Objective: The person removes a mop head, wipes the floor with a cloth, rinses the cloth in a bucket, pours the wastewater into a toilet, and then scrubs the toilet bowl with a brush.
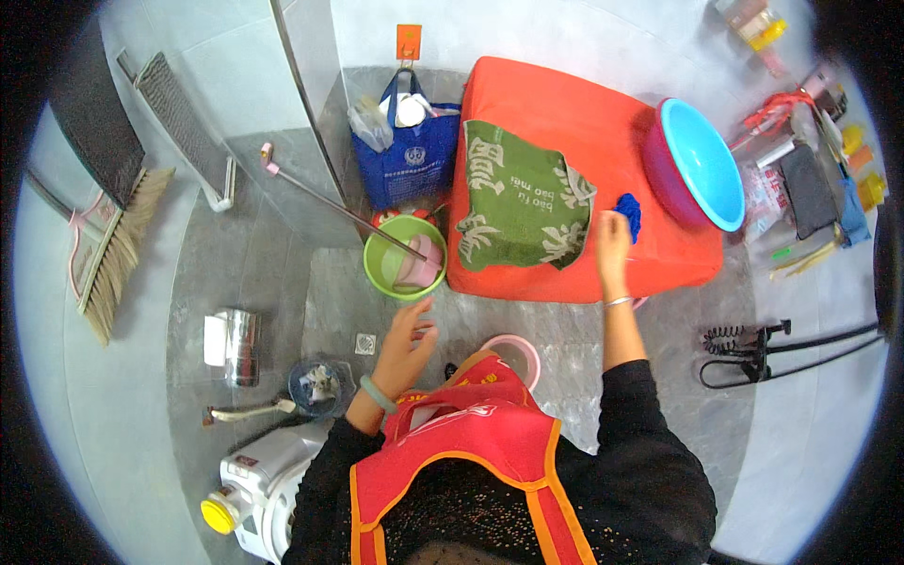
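Note:
My right hand (614,240) is over the red-covered block (556,89), fingers curled in against a crumpled dark blue cloth (631,217) that sticks out past them. A green towel (508,202) with pale lettering lies spread on the red cover to the left of this hand. My left hand (407,350) hangs in front of my red apron (471,414), fingers apart and holding nothing. Just beyond it, a green bucket (372,264) stands on the floor with a pink container (426,266) inside.
A blue basin (702,160) leans on the cover's right end. A long-handled rod (325,193) slants into the green bucket. Left are a broom (122,250), a trash bin (299,388) and a toilet (282,471). A pink basin (537,363) sits near my feet; a blue bag (414,174) stands behind.

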The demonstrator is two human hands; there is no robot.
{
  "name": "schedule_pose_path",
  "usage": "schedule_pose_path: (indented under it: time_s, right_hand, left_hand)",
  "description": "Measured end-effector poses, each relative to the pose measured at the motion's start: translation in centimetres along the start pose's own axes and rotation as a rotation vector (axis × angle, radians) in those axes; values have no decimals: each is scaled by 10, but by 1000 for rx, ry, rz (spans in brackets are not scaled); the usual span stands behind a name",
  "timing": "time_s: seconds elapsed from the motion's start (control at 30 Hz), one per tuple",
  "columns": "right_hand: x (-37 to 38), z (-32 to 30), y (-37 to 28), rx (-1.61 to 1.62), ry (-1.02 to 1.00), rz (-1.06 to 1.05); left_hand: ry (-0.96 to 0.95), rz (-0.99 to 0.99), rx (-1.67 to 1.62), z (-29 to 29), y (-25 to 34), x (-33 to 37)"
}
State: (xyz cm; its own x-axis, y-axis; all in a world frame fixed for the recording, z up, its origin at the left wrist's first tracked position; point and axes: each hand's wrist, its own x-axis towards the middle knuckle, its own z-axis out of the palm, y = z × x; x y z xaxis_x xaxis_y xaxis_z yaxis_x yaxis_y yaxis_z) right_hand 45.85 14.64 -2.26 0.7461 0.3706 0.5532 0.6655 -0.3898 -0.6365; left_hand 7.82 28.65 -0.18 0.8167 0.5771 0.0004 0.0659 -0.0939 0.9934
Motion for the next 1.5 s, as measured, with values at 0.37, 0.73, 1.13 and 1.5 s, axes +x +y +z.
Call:
schedule_pose_path:
  time_s: [0.37,0.73,1.13,1.5]
  right_hand:
    - [23,-40,126,-90,-114,50]
    - [53,-51,138,47,-136,91]
    - [-54,-41,-159,840,-894,231]
    - [-155,68,-214,816,-1532,415]
  left_hand:
    - [-294,-21,204,106,-44,-6]
    - [-247,-17,208,131,-55,-8]
    - [293,253,237,24,36,-12]
    - [295,-56,20,-14,-33,-84]
